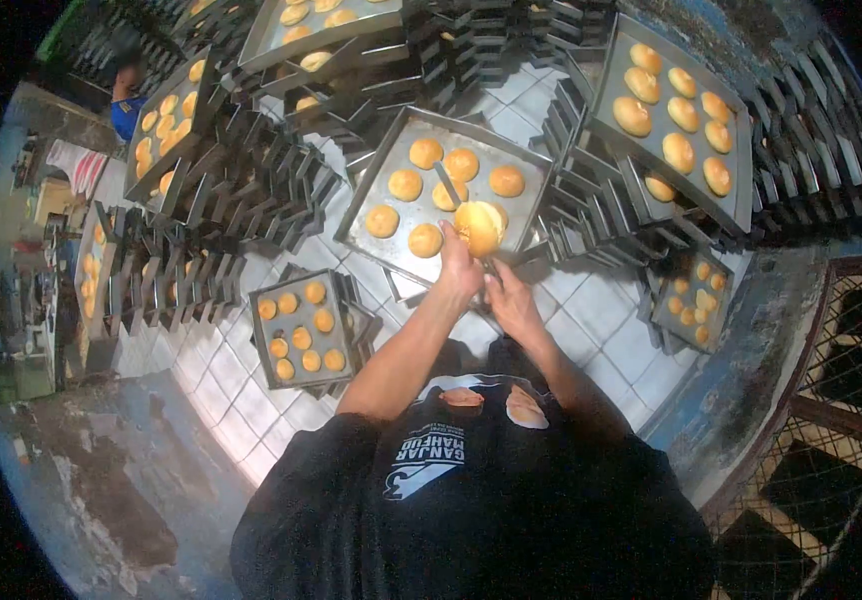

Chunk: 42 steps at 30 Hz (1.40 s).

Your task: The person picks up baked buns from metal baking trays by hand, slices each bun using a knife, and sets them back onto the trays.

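In my left hand (459, 262) is a round golden bun (483, 226), split open so that its pale yellow inside shows. My right hand (513, 300) is closed just below the bun, at the tray's near edge. A narrow grey knife (447, 184) points away from me beyond the bun, in line with my right hand; the bun hides its middle part. Both hands are over the near side of a metal tray (359, 205), where several whole buns (405, 184) lie in loose rows.
Stacked metal trays surround me: a bun-filled one at right (603, 125), another at left (131, 195) and a smaller low stack (266, 375). White tiles (591, 310) cover the floor. A metal mesh panel (831, 400) stands at right. Another person (127, 105) is at far left.
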{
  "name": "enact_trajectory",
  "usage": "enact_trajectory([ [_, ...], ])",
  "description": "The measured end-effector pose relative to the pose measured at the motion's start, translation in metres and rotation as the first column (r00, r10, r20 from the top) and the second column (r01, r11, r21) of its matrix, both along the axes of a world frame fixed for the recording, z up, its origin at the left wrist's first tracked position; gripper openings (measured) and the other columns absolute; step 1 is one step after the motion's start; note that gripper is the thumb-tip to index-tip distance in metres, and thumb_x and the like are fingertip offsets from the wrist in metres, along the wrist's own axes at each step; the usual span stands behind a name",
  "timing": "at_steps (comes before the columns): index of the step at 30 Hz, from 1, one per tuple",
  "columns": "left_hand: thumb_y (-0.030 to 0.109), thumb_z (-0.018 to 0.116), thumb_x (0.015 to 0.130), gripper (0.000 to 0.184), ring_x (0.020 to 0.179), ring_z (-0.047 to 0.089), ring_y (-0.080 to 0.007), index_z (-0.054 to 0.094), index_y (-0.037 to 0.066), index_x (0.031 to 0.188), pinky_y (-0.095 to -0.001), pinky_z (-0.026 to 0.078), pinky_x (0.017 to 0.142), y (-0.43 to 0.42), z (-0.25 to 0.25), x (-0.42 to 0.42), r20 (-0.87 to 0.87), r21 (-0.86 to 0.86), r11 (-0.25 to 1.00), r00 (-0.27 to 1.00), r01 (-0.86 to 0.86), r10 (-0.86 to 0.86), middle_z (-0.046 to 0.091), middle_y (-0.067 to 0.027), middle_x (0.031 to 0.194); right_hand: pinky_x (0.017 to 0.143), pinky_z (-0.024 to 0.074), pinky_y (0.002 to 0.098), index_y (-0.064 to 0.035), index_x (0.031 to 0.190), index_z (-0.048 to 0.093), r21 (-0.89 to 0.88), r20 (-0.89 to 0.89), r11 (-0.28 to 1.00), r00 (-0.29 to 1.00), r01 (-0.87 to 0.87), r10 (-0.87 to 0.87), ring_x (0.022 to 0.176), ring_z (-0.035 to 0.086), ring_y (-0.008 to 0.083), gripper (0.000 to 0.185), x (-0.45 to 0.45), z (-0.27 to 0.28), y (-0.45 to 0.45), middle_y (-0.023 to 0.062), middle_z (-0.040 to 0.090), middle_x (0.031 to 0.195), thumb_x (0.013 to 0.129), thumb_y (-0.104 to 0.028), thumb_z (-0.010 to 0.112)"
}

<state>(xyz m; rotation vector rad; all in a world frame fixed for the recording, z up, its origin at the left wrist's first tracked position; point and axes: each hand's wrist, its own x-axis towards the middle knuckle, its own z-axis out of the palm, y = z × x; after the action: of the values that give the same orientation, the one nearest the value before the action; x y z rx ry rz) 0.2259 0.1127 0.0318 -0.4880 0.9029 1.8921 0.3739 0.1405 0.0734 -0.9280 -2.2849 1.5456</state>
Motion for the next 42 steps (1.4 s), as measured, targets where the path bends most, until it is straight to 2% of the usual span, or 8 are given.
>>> enact_trajectory([
  [8, 0.067, 0.029, 0.103, 0.073, 0.111, 0.066, -0.0296, 0.052, 0.006, 0.135, -0.0498, 0.053, 0.098, -0.018, -0.074, -0.012, 0.044, -0.179, 0.980, 0.994, -0.091, 0.100, 0.064, -0.0127, 0.127, 0.074, 0.0500, 0.0404, -0.0022, 0.115, 0.061, -0.373, 0.277, 0.927, 0.958, 0.040, 0.070, 0.077, 0.065, 0.0289, 0.034, 0.067, -0.038, -0.004, 0.0148, 0.066, 0.083, 0.102, -0.033, 0.055],
  [12, 0.058, 0.033, 0.107, 0.063, 0.097, 0.069, -0.0314, 0.059, 0.002, 0.121, -0.0490, 0.055, 0.089, -0.025, -0.115, -0.008, -0.090, -0.293, 0.956, 0.996, -0.012, -0.015, 0.068, -0.0161, 0.112, 0.053, 0.0431, 0.0282, -0.0052, 0.114, 0.063, -0.103, 0.336, 0.995, 0.941, 0.005, 0.030, 0.058, 0.055, 0.0100, 0.032, 0.188, -0.076, -0.024, 0.0026, 0.061, 0.071, 0.104, -0.034, 0.053],
  [14, 0.048, 0.042, 0.107, 0.055, 0.092, 0.066, -0.0383, 0.062, -0.003, 0.103, -0.0489, 0.050, 0.088, -0.034, -0.131, -0.011, -0.399, -0.819, 0.570, 0.647, 0.066, -0.649, 0.066, -0.0221, 0.104, 0.048, 0.0413, 0.0267, -0.0065, 0.114, 0.064, -0.224, 0.437, 0.968, 0.899, 0.110, -0.001, 0.054, 0.053, 0.0084, 0.031, 0.236, -0.085, -0.036, 0.0018, 0.061, 0.070, 0.104, -0.034, 0.054],
  [18, 0.026, 0.055, 0.099, 0.029, 0.102, 0.055, -0.0435, 0.062, -0.002, 0.102, -0.0525, 0.041, 0.091, -0.049, -0.145, -0.053, -0.780, -0.570, 0.646, 0.087, -0.507, -0.620, 0.060, -0.0243, 0.104, 0.040, 0.0357, 0.0226, -0.0084, 0.114, 0.064, -0.378, 0.481, 0.827, 0.852, 0.416, -0.208, 0.046, 0.047, 0.0055, 0.030, 0.249, -0.084, -0.051, 0.0001, 0.059, 0.067, 0.103, -0.035, 0.055],
  [28, 0.040, 0.082, 0.074, 0.066, 0.109, 0.061, -0.0399, 0.057, -0.003, 0.118, -0.0497, 0.051, 0.091, -0.039, -0.128, -0.099, -0.267, -0.956, 0.243, 0.148, -0.164, -0.952, 0.062, -0.0244, 0.111, 0.044, 0.0357, 0.0250, -0.0061, 0.114, 0.064, -0.408, 0.382, 0.853, 0.909, 0.327, -0.166, 0.050, 0.048, 0.0076, 0.025, 0.195, -0.072, -0.020, 0.0011, 0.060, 0.070, 0.102, -0.027, 0.057],
  [34, 0.033, 0.081, 0.082, 0.064, 0.110, 0.066, -0.0314, 0.050, -0.003, 0.125, -0.0443, 0.056, 0.088, -0.057, -0.122, -0.054, -0.505, -0.805, 0.591, 0.470, 0.045, -0.724, 0.064, -0.0239, 0.119, 0.059, 0.0463, 0.0337, -0.0001, 0.107, 0.064, 0.205, 0.189, 0.976, 0.981, -0.074, 0.035, 0.063, 0.056, 0.0153, 0.023, 0.130, -0.041, 0.011, 0.0053, 0.059, 0.071, 0.100, -0.021, 0.056],
  [36, 0.027, 0.071, 0.092, 0.047, 0.110, 0.066, -0.0288, 0.053, 0.000, 0.125, -0.0428, 0.056, 0.092, -0.057, -0.057, -0.052, -0.308, -0.093, 0.990, 0.942, 0.110, -0.133, 0.066, -0.0173, 0.118, 0.076, 0.0507, 0.0423, -0.0018, 0.121, 0.064, -0.234, 0.310, 0.969, 0.951, 0.073, 0.003, 0.083, 0.066, 0.0223, 0.033, 0.086, 0.026, 0.013, 0.0169, 0.066, 0.089, 0.096, -0.022, 0.060],
  [42, 0.054, 0.060, 0.093, 0.048, 0.098, 0.066, -0.0251, 0.062, 0.012, 0.116, -0.0415, 0.055, 0.087, -0.053, 0.027, -0.072, 0.008, 0.271, 0.876, 0.911, -0.398, 0.411, 0.068, -0.0068, 0.107, 0.080, 0.0527, 0.0448, -0.0009, 0.134, 0.057, -0.032, 0.010, 0.997, 0.997, -0.075, 0.075, 0.089, 0.069, 0.0413, 0.042, 0.028, 0.071, 0.000, 0.0268, 0.070, 0.101, 0.099, -0.022, 0.058],
])
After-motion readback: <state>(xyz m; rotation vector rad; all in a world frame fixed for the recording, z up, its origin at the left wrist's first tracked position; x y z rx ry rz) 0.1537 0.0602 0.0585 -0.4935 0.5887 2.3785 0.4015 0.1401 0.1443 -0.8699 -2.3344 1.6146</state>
